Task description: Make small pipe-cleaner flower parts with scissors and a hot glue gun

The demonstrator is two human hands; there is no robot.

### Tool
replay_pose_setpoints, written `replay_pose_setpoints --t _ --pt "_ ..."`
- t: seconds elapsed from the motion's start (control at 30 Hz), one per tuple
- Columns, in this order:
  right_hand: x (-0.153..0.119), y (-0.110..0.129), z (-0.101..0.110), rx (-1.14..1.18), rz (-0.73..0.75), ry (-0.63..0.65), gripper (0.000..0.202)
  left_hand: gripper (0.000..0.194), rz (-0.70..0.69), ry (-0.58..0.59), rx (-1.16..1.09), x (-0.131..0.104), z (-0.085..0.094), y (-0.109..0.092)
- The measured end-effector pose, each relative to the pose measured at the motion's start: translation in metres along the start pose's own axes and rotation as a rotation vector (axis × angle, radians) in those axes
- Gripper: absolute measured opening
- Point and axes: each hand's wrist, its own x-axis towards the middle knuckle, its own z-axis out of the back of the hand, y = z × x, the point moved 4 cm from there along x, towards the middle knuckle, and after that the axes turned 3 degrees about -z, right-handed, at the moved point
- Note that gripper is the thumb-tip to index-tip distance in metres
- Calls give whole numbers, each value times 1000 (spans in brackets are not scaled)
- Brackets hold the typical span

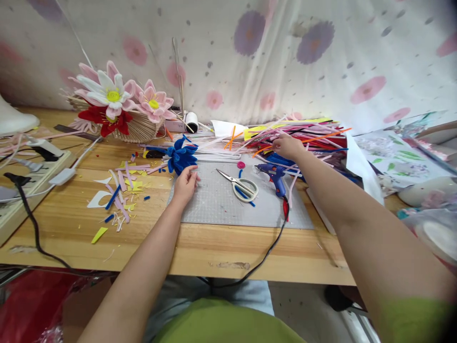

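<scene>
A blue pipe-cleaner flower lies at the back left of the grey cutting mat. Just in front of it rests my left hand, its fingers loosely bent and slightly apart, with nothing visible in them. My right hand reaches into a heap of many-coloured pipe cleaners. Its fingers are bent together at the heap, and what they hold is hidden. Between my hands are open scissors with pale handles, a small pink coil and a blue glue gun.
Pink, white and red fuzzy flowers stand at the back left. Cut scraps litter the wood left of the mat. A power strip sits at the far left. The glue gun's black cord hangs over the front edge.
</scene>
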Motion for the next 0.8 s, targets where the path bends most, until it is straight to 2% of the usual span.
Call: replay_pose_setpoints --t 0.07,0.17,0.33,0.43,0.6,0.7,0.8 --pt "-3 2 -5 14 4 127 30 29 16 -8 7 -1 0 -3" --pt "-13 3 -8 -26 -7 209 29 28 -15 -55 -1 -2 2 -7" --pt "-24 8 -6 -69 1 242 27 39 -94 -97 -19 0 4 -4" --pt "-21 5 -7 -46 -35 241 27 37 -112 -85 23 2 4 0" --pt "-8 -1 -7 169 -43 271 28 35 -65 -42 44 2 2 0" --pt "-3 7 2 317 -52 241 27 36 -60 -19 38 1 0 -2" --pt "2 25 14 366 -39 197 24 36 -57 -5 45 0 -1 -2"
